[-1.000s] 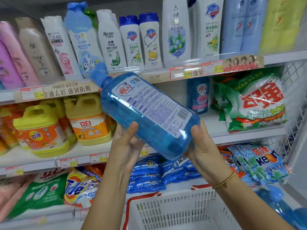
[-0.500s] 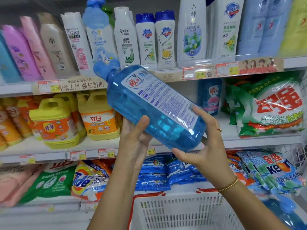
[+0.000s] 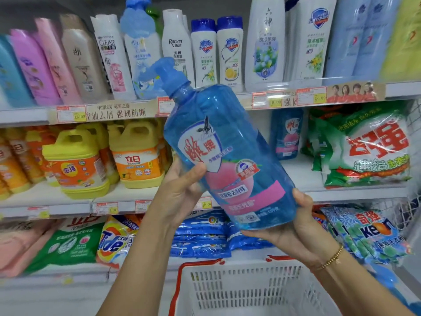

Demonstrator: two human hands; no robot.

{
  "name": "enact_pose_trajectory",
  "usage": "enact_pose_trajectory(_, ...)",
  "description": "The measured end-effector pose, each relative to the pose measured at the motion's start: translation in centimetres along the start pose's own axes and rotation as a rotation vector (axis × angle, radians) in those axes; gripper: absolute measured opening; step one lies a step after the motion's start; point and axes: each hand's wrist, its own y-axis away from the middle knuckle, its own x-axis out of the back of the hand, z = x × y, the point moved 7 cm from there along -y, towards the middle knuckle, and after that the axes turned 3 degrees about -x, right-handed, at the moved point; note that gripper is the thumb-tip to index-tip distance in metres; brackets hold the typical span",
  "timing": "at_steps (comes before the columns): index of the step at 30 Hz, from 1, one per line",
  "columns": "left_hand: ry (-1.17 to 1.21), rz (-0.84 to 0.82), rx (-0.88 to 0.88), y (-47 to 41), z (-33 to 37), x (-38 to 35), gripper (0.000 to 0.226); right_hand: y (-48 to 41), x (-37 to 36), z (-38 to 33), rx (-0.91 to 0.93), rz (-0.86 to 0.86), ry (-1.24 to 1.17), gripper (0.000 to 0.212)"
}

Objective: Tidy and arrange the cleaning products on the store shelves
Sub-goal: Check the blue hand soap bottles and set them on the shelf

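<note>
left hand (image 3: 182, 190): grips the blue bottle (image 3: 227, 156) at its lower left side, thumb across the front label, fingers behind.
right hand (image 3: 293, 229): cups the base from below, thumb up the right edge. Both hands loaded, nothing spare.
view: head cam only.
bottle: clear blue, pump head (image 3: 164, 69) at top, tilted with the pump to the upper left. Front label faces the camera.
bottle location: in the air in front of the middle shelf (image 3: 341, 195), above the white basket (image 3: 239, 290). Touching no shelf.
neighbours: yellow jugs (image 3: 136, 156) left on the middle shelf, a matching blue bottle (image 3: 287, 133) further back on the right, green detergent bag (image 3: 369, 147) beyond that.
step: looks like label check and orienting before shelving. Placement not yet done.
likely slot: the gap between the jugs and the matching bottle, my guess.
next move needs: stand it upright, keep the label outward, set the base flat on the shelf.
watch: pump is tall, so it must clear the upper shelf edge (image 3: 262, 99) going in. Bottle looks full and heavy, so keep support under the base.
</note>
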Motion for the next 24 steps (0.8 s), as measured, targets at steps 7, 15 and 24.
enact_pose_trajectory(7, -0.110, 0.116, -0.014, 0.6, 1.2, 0.9, 0.100, 1.1, -1.7, 2.1, -0.214, -0.035, 0.004, 0.101)
enact_pose_trajectory(15, 0.107, 0.218, 0.114, 1.2, 0.2, 2.1, 0.057, 2.2, -4.4, 1.3, -0.211, 0.018, 0.232, 0.085)
enact_pose_trajectory(24, 0.112, 0.275, 0.288, 1.9, -1.5, 1.5, 0.063, 3.8, -6.4, -0.1, -0.205, -0.056, 0.248, 0.083)
